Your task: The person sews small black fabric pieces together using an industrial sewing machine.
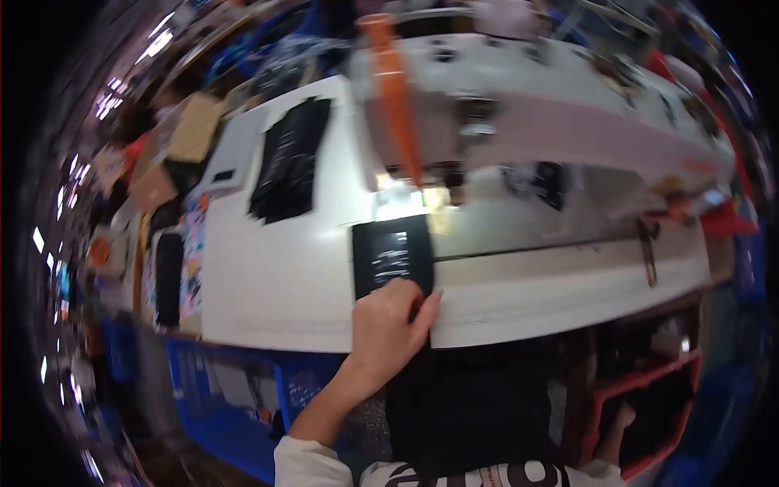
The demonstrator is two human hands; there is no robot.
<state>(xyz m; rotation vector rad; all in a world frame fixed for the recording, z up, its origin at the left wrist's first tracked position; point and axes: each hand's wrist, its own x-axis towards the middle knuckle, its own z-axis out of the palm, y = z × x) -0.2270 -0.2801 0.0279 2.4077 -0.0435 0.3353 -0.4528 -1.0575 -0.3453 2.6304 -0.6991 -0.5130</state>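
My left hand [391,323] is closed with curled fingers on the near end of a black fabric piece [393,239] with white print. This piece lies on the white sewing table [268,300], its far end by the lit needle area of a sewing machine [560,122]. Low on the right, my right hand [623,418] is at a red crate [596,406] that holds black material [653,406]. Its fingers are too small and blurred to read.
A stack of black fabric pieces [294,158] lies on the table's left. An orange upright part [393,97] stands before the machine. Small scissors or snips [647,252] lie at the right. A blue crate [227,406] sits below, and cardboard boxes [195,130] are at the left.
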